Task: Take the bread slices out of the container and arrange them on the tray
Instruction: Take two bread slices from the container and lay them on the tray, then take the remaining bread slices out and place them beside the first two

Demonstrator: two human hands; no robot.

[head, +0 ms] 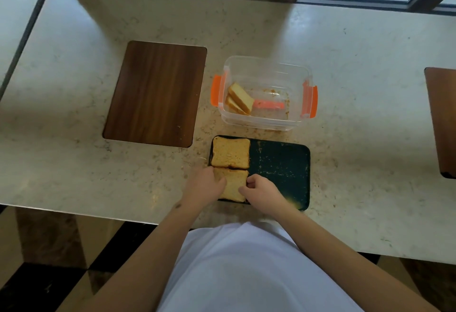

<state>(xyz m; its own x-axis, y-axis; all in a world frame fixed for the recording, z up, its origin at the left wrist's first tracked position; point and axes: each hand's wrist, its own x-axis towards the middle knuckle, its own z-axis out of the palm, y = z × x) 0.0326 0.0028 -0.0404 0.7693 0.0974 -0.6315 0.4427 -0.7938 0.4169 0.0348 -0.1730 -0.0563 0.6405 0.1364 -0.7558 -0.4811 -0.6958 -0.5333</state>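
A dark tray (281, 166) lies on the counter in front of me. One bread slice (230, 152) lies flat in its far left corner. A second slice (233, 184) lies in the near left corner. My left hand (206, 187) grips that slice's left edge and my right hand (261, 194) pinches its right edge. Behind the tray stands a clear container (265, 119) with orange clips. Two or three more bread slices (240, 99) lean against its left wall.
A dark wooden board (155, 93) lies to the left of the container. Another wooden board (443, 119) shows at the right edge. Crumbs lie on the counter and tray. A window frame runs along the counter's far side.
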